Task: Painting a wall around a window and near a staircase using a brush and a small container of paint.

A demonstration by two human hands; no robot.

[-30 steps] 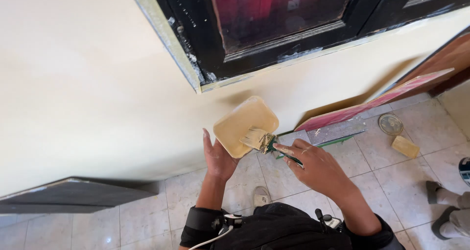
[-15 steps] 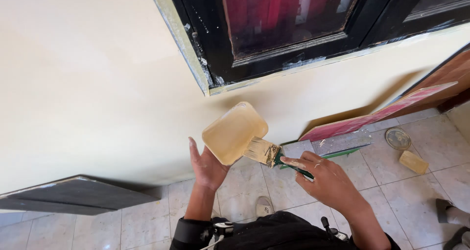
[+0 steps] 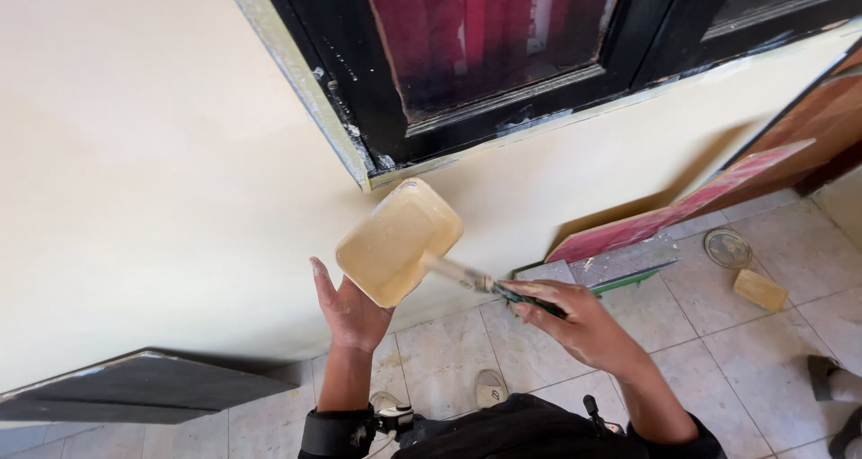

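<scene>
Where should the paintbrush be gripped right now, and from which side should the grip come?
Grip the paintbrush by its dark green handle, coming from the lower right, as the right hand does. The handle slants away from the paint-loaded bristles, which lie in the cream tray that the left hand props from below, so that end looks cleaner and clear of the tray.

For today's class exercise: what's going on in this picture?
A person stands by a cream wall under a black window frame. The left hand holds up a shallow tray of cream paint. The right hand grips a brush, its tip dipped in the tray.
</scene>
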